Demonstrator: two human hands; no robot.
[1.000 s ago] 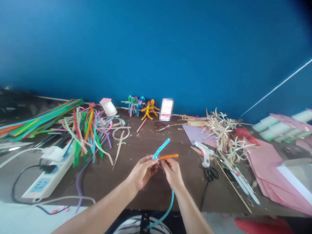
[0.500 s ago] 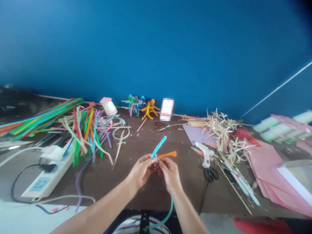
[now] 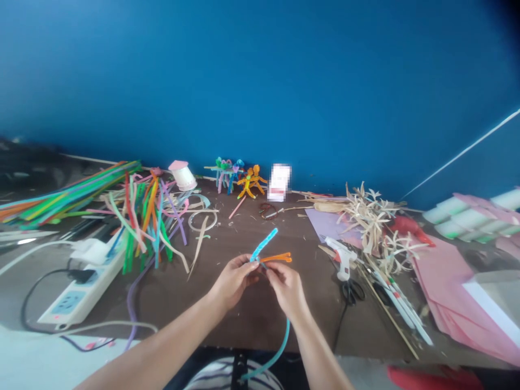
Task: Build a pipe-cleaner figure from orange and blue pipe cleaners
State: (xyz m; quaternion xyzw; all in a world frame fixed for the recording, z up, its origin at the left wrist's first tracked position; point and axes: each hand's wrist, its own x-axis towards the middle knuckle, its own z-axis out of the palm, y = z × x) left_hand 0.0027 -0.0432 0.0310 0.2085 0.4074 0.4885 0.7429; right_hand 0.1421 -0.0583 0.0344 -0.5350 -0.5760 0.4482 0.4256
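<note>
"What did you have in your hands?"

"A blue pipe cleaner (image 3: 263, 245) and an orange pipe cleaner (image 3: 278, 259), held up over the middle of the desk (image 3: 227, 325). My left fingers (image 3: 246, 265) were closed around the blue one, and my right fingers (image 3: 273, 271) were pinched in where the orange one met it. They were bunched too tightly for me to tell exactly how the two crossed. A long blue tail hung down past the desk edge."

"Were there any containers nearby?"

"One, a white paper cup (image 3: 182, 176), tilted toward the back of the desk with a pink piece on top. I couldn't see inside it."

"What lay on either side of you?"

"To the left, a heap of loose pipe cleaners (image 3: 144, 222) sat beside a white power strip (image 3: 79, 295) with a black plug (image 3: 83, 276) in it. To the right were a white glue gun (image 3: 343, 259) and black-handled scissors (image 3: 352, 291), near dried plant strips (image 3: 368, 214) and a stack of pink paper (image 3: 447, 292)"
</note>
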